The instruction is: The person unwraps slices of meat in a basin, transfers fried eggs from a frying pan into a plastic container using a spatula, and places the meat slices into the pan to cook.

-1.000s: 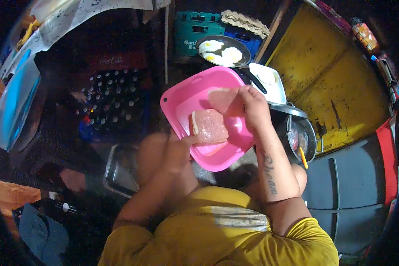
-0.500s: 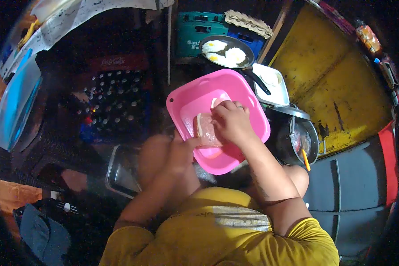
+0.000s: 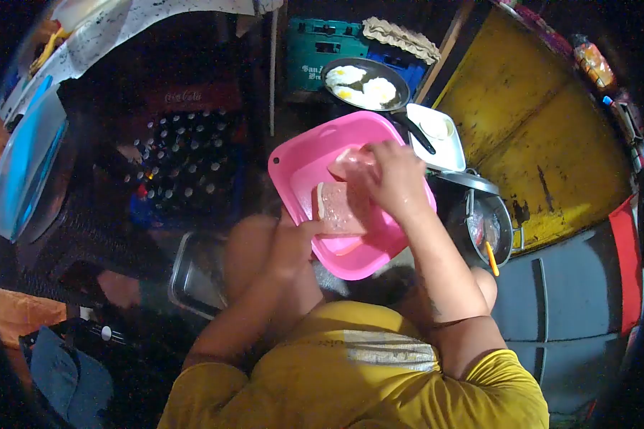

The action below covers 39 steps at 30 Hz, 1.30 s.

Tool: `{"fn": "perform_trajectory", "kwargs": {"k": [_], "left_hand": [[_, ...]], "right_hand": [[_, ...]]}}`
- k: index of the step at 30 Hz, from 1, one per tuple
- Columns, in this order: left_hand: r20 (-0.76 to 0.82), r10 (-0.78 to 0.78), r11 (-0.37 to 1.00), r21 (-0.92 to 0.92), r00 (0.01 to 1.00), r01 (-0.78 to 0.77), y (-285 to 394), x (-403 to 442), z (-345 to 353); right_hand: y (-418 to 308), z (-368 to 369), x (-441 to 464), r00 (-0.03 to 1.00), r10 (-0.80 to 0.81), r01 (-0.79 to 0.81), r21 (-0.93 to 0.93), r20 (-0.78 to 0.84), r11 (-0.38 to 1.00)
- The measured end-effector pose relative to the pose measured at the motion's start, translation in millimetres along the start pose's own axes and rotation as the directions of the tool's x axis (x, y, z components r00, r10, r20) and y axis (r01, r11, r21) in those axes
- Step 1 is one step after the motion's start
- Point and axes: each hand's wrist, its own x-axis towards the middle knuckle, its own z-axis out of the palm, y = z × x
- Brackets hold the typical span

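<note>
A pink basin (image 3: 300, 168) tilts above my lap, with a stack of flat pink meat slices (image 3: 340, 207) inside. My left hand (image 3: 293, 247) grips the basin's lower left rim, its thumb reaching over the edge beside the stack. Over the right part of the basin, my right hand (image 3: 399, 179) holds a folded pink slice (image 3: 354, 164) just above the stack's upper edge. Part of the stack is hidden by my right hand.
Behind the basin, a frying pan (image 3: 399, 84) holds several eggs. A white tray (image 3: 447, 146) and a pot (image 3: 506, 239) with an orange handle in it stand at the right. Crated bottles (image 3: 186, 154) and a clear container (image 3: 182, 275) are at the left.
My right hand first came down from the basin's upper right onto the stack, then rose slightly, lifting a slice at the upper edge. My left hand stays at the rim.
</note>
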Motion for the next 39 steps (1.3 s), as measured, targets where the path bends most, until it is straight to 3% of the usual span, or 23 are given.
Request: {"fn": "perform_trajectory", "kwargs": {"k": [1, 5, 8, 10, 11, 12, 14, 16, 18, 21, 22, 24, 28, 31, 33, 34, 36, 39], "left_hand": [[-0.003, -0.001, 1.000, -0.020, 1.000, 0.001, -2, 1, -1], [0.038, -0.026, 1.000, 0.018, 0.999, 0.026, -7, 3, -8], [0.017, -0.027, 0.996, 0.090, 1.000, 0.025, -7, 2, -13], [0.150, 0.129, 0.964, 0.215, 0.980, -0.160, -3, 1, -14], [0.197, 0.178, 0.943, 0.247, 0.964, -0.225, -1, 1, -13], [0.121, 0.064, 0.979, 0.187, 0.991, -0.086, 3, 1, -10], [0.049, -0.057, 0.992, 0.114, 0.997, 0.051, 9, -1, -5], [0.040, -0.047, 0.993, 0.109, 0.998, 0.042, 12, -2, -4], [0.084, -0.076, 0.995, 0.066, 0.994, 0.071, 15, -1, -4], [0.136, -0.107, 0.994, 0.047, 0.985, 0.102, 23, -5, -2], [0.141, -0.105, 0.993, 0.059, 0.984, 0.098, 23, -6, -1], [0.112, -0.058, 0.995, 0.088, 0.992, 0.048, 20, -7, 2], [0.056, 0.003, 0.989, 0.149, 0.998, -0.011, 5, -3, -6], [0.064, 0.004, 0.992, 0.129, 0.998, -0.012, 15, -6, 3], [0.078, -0.014, 0.993, 0.117, 0.997, 0.005, 27, -9, 11], [0.080, -0.023, 0.993, 0.117, 0.997, 0.013, 30, -11, 13], [0.081, -0.049, 0.992, 0.124, 0.995, 0.038, 37, -15, 15], [0.091, -0.037, 0.998, 0.062, 0.995, 0.031, 26, -9, 8]], "right_hand": [[-5, 3, -2, 0.971, -0.087, 0.096, -0.030, 0.221, 0.995], [-10, 33, -12, 0.927, -0.129, 0.109, 0.076, 0.352, 0.991], [-13, 33, -17, 0.957, -0.156, 0.122, 0.148, 0.243, 0.981], [-12, 35, -23, 0.966, -0.167, 0.130, 0.189, 0.199, 0.973], [-10, 42, -27, 0.974, -0.213, 0.192, 0.209, 0.082, 0.959], [-11, 42, -28, 0.967, -0.254, 0.255, 0.223, -0.035, 0.941], [-11, 38, -27, 0.952, -0.291, 0.305, 0.234, -0.095, 0.923], [-11, 32, -21, 0.934, -0.323, 0.352, 0.245, -0.152, 0.903], [-6, 27, -10, 0.985, -0.175, 0.158, 0.516, -0.017, 0.842], [-7, 22, -4, 0.996, -0.093, 0.076, 0.579, -0.001, 0.812], [-6, 28, -5, 0.996, -0.091, 0.076, 0.577, -0.003, 0.813], [0, 48, -6, 0.990, -0.130, 0.112, 0.280, 0.048, 0.954], [4, 60, -10, 0.989, -0.140, 0.145, 0.268, -0.040, 0.952], [6, 60, -12, 0.982, -0.120, 0.167, 0.365, -0.149, 0.916], [6, 56, -12, 0.934, -0.256, 0.326, 0.302, -0.248, 0.896], [7, 52, -13, 0.934, -0.256, 0.326, 0.303, -0.248, 0.896], [5, 43, -16, 0.877, -0.387, 0.441, 0.158, -0.283, 0.884], [10, 45, -12, 0.836, -0.508, 0.534, 0.093, -0.208, 0.840]]}}
